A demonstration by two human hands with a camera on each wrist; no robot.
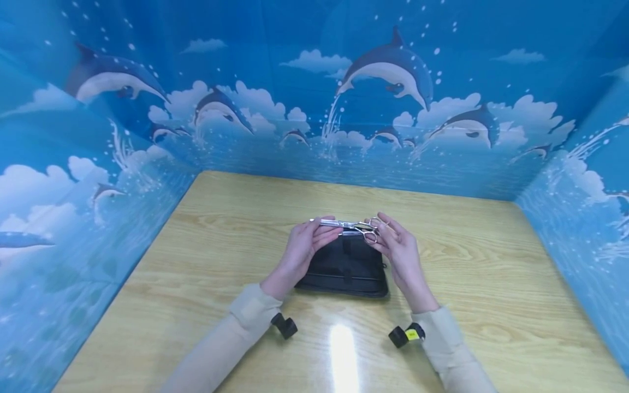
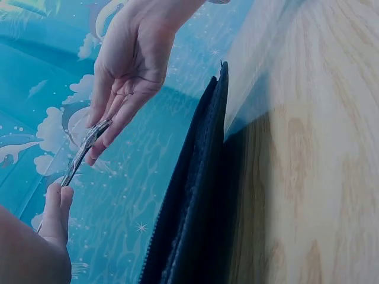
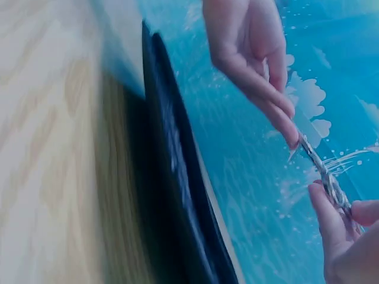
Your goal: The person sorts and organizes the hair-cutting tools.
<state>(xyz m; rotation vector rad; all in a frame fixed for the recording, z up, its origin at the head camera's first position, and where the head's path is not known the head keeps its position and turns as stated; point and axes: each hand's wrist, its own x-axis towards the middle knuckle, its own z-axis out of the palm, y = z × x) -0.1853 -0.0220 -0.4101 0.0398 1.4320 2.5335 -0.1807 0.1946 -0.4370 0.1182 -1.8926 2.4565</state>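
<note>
Both hands hold a pair of silver hairdressing scissors (image 1: 344,224) above a black zip case (image 1: 344,267). My left hand (image 1: 302,245) pinches the blade end between thumb and fingers. At the finger-ring end, my right hand (image 1: 400,248) grips the handles. The scissors lie roughly level, blades toward the left and a little apart. Seen nearly edge-on in the left wrist view, the scissors (image 2: 83,151) span the space between the two hands. In the right wrist view, the right thumb and fingers press on the handle part of the scissors (image 3: 325,177).
Beneath the hands, the case rests on a light wood-grain table (image 1: 236,229); the left wrist view shows its zip edge (image 2: 160,225). Blue dolphin-print sheeting (image 1: 295,109) stands around the back and sides. Small black devices (image 1: 284,326) are strapped at both wrists.
</note>
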